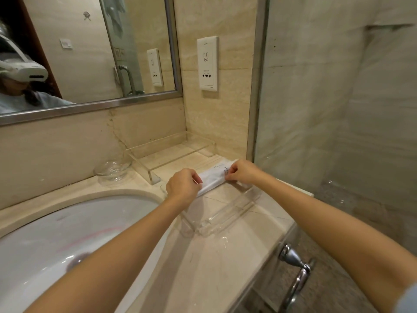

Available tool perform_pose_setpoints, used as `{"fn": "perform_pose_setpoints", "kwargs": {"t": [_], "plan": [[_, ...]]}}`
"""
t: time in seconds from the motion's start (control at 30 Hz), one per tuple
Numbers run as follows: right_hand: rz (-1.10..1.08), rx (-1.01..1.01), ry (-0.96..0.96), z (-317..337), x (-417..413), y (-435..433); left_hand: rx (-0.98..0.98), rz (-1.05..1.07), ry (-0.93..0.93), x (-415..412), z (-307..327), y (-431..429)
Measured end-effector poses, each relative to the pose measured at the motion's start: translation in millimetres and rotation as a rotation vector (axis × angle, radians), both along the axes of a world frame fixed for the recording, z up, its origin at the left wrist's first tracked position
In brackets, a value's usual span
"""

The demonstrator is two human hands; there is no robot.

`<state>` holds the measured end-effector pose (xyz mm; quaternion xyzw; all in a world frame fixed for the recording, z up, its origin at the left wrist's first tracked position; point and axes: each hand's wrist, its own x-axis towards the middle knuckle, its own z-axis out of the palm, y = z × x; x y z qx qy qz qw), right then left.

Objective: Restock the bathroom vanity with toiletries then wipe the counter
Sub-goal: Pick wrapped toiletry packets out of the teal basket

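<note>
White toiletry packet (213, 180) held at both ends, at 12 o'clock on the vanity counter (237, 256).

My left hand (184, 185) has its fingers and thumb curled round the packet's 8 o'clock end. My right hand (242, 173) pinches the 2 o'clock end between thumb and fingertips, so the packet spans the gap between them (its printed text sits just beside my right fingers). It lies at the far edge of the clear acrylic tray (225, 214); I cannot tell whether it touches. From the packet, an acrylic riser (171, 152) stands at 11 o'clock, a glass bowl (112, 170) at 9 o'clock and the sink (67, 233) at 7 o'clock.
</note>
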<state>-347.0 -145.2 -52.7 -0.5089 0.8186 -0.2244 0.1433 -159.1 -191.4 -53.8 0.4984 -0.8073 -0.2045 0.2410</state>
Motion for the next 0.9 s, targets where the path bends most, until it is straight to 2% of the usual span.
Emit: {"fn": "perform_pose_setpoints", "kwargs": {"t": [0.13,0.27,0.47,0.9], "plan": [[-0.002,-0.037,0.010,0.6,-1.6,7.6,-0.033,-0.010,-0.003,1.2,4.0,2.0],[-0.046,-0.209,0.016,0.4,-3.7,16.5,-0.166,-0.043,0.049,5.1,3.8,8.3],[-0.005,-0.189,0.012,-0.3,-3.5,21.6,-0.003,-0.120,-0.038,4.1,-0.8,12.9],[-0.045,-0.238,0.045,-8.8,0.0,12.4,0.044,-0.095,-0.013,0.6,-0.8,11.7]]}}
